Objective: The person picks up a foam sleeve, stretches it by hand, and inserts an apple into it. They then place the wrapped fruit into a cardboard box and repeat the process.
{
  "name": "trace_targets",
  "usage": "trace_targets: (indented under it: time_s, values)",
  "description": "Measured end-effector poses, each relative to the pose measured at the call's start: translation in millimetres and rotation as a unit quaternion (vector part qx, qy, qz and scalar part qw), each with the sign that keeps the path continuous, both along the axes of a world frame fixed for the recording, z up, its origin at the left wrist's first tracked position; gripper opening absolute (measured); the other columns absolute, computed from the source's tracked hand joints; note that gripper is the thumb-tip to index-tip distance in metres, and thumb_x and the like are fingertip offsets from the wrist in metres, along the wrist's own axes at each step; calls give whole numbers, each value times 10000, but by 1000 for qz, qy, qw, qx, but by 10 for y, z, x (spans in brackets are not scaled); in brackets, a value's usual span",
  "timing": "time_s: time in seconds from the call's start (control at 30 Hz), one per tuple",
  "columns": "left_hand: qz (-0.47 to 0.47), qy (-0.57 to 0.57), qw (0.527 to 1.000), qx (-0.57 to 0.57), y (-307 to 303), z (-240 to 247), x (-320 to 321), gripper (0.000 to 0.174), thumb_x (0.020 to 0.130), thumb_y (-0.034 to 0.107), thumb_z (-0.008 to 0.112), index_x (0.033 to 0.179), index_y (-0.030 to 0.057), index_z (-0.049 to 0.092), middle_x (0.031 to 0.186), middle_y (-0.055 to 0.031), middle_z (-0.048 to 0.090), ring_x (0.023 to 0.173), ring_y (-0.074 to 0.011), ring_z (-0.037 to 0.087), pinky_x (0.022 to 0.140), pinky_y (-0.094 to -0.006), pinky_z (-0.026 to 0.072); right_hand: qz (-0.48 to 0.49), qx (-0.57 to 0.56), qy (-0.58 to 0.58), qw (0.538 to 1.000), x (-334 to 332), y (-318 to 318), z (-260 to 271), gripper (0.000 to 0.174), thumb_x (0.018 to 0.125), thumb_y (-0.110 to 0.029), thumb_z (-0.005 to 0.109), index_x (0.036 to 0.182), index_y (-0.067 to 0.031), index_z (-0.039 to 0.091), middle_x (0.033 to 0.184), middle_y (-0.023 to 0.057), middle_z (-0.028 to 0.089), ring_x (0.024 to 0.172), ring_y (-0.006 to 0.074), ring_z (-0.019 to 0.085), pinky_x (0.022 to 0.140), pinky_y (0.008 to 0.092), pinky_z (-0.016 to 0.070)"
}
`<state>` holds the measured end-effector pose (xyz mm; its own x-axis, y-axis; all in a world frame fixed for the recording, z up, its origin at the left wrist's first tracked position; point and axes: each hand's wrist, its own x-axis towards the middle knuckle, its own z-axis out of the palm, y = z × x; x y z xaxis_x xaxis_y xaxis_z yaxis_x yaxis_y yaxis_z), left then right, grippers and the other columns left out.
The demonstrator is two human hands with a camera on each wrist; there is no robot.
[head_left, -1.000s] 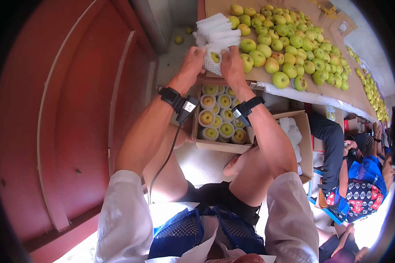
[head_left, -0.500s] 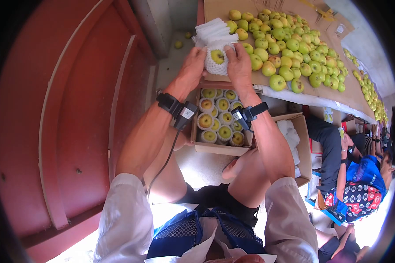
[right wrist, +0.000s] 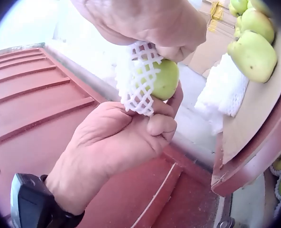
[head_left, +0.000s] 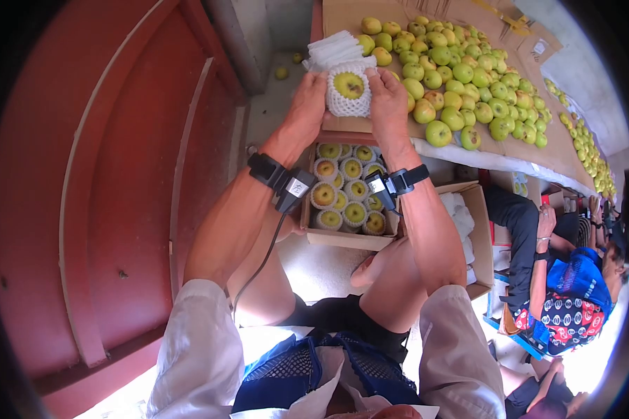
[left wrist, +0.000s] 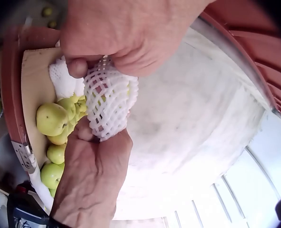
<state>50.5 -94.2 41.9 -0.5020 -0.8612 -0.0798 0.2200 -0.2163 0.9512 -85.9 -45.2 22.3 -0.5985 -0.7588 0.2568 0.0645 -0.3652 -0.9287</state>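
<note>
In the head view a green apple (head_left: 349, 85) sits inside a white foam net (head_left: 348, 107), its top showing. The left hand (head_left: 306, 105) pinches the net's left side and the right hand (head_left: 390, 105) pinches its right side. Seen from the left wrist, the net (left wrist: 111, 97) stretches between the left hand (left wrist: 126, 33) above and the right hand (left wrist: 90, 175) below. In the right wrist view the apple (right wrist: 165, 80) bulges bare from one side of the net. Behind it, a stack of foam nets (head_left: 339, 49) lies on the cardboard.
Many loose apples (head_left: 461, 73) cover the cardboard-topped table (head_left: 426, 133). Below stands a box of netted apples (head_left: 346, 237), with another box (head_left: 479, 216) of white foam to its right. A red door (head_left: 133, 174) is on the left; other people sit at the far right.
The hands have spread slightly apart, the right hand moving rightward. The net is opened wider around the apple, and more of the apple's top shows.
</note>
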Motion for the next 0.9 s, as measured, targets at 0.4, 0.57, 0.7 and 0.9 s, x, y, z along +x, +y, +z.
trace_targets:
  time_s: [0.4,0.57,0.7,0.9]
  values:
    - [28,86,996,21,97,74,-53,298,1108,298,385,1208,65,541,1040,-26,607,861,-92,590,667,-264,487,-47,-40,21,998,31,-16,69,284,1000,-196,611,1043,78,672,932,43,661,856,95,562,757,249,472]
    - [48,68,997,2,116,70,-83,319,1110,299,380,1186,44,554,1071,-41,617,918,-102,603,735,-277,515,-82,-58,18,995,106,-7,134,296,992,-214,627,1032,75,675,920,30,647,851,91,557,760,245,469]
    - [83,27,994,-72,0,-57,-144,359,1089,281,391,1212,-20,541,1171,-119,627,1022,-170,615,888,-323,500,-70,-70,-21,995,139,-18,108,274,1017,-215,603,1048,49,666,934,17,651,853,74,561,759,229,473]
    - [130,-40,980,-147,42,42,-133,361,1101,322,401,1124,3,568,1044,-63,615,955,-113,559,871,-281,464,-48,-72,-25,996,154,36,165,242,1041,-198,566,1072,28,647,951,13,647,868,68,562,765,228,479]
